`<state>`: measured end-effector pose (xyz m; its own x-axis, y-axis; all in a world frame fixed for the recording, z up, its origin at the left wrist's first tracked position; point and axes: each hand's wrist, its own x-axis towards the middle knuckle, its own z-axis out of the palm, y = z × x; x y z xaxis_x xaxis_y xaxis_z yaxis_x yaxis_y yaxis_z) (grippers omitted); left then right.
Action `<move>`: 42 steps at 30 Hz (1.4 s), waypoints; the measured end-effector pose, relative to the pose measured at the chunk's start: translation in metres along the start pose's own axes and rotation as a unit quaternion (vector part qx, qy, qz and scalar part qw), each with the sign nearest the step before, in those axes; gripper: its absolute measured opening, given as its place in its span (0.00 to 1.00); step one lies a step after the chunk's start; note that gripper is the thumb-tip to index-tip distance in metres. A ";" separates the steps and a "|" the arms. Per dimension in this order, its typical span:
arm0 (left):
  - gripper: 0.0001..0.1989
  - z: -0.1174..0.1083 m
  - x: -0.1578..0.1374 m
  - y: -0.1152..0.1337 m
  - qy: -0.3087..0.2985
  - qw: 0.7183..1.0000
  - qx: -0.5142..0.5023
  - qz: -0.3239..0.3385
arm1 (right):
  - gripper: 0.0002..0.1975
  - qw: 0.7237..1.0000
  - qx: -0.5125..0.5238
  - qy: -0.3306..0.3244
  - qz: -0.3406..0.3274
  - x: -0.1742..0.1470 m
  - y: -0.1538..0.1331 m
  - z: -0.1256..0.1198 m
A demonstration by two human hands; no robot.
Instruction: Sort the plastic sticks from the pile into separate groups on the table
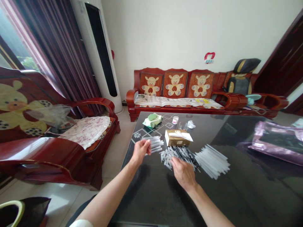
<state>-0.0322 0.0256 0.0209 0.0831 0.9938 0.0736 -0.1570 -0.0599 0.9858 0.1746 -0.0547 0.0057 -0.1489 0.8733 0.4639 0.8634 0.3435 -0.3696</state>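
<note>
My left hand (141,150) has its fingers closed in a pinch beside a small row of whitish, translucent tubes (156,143). Whatever it may grip is too small to make out. My right hand (184,172) hovers over or touches the near side of a heap of thin black sticks (182,152) with pale, translucent tips (166,155). Its thumb and fingers are pressed together, and I cannot see what lies between them. To the right of this heap is a larger pile of whitish, translucent tubes (213,161), which neither hand touches.
Behind the heap stands a brown tissue box (179,138). Farther back are a green wipes pack (152,120), a small white tub (175,119) and crumpled paper (191,124). A purple-edged plastic package (276,143) lies on the right of the dark table (151,195).
</note>
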 end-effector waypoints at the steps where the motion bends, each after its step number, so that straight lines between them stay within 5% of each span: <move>1: 0.20 -0.005 0.003 0.003 0.006 1.000 -0.011 0.010 | 0.17 1.000 -0.012 0.003 0.014 -0.001 0.004 -0.002; 8: 0.20 -0.002 -0.006 -0.003 -0.077 0.993 -0.035 -0.081 | 0.17 0.988 0.052 -0.062 0.128 0.010 0.034 -0.013; 16: 0.21 0.009 -0.015 -0.021 -0.097 0.986 -0.044 -0.127 | 0.14 0.955 -0.207 0.084 0.194 0.003 0.158 -0.053; 20: 0.21 0.011 -0.016 -0.026 -0.105 0.986 -0.032 -0.129 | 0.15 0.938 -0.285 0.059 0.186 -0.008 0.200 -0.051; 25: 0.22 0.014 -0.018 -0.033 -0.115 0.983 -0.030 -0.138 | 0.15 0.933 -0.291 0.031 0.208 -0.016 0.215 -0.042; 31: 0.23 0.019 -0.023 -0.035 -0.109 0.981 -0.067 -0.147 | 0.18 0.957 -0.229 0.055 0.171 0.000 0.174 -0.042; 33: 0.23 0.022 -0.024 -0.036 -0.112 0.979 -0.076 -0.155 | 0.19 0.984 -0.063 0.073 0.152 0.007 0.133 -0.036; 37: 0.24 0.030 -0.027 -0.040 -0.121 0.976 -0.072 -0.168 | 0.17 0.979 0.173 -0.045 0.099 0.006 0.038 -0.014; 42: 0.25 0.036 -0.039 -0.049 -0.145 0.972 -0.026 -0.183 | 0.12 0.979 0.158 -0.103 0.080 -0.008 -0.019 0.015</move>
<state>0.0078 -0.0141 -0.0251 0.4151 0.8794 -0.2332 -0.1142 0.3047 0.9456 0.1521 -0.0627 -0.0033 -0.1464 0.9647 0.2191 0.6962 0.2578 -0.6699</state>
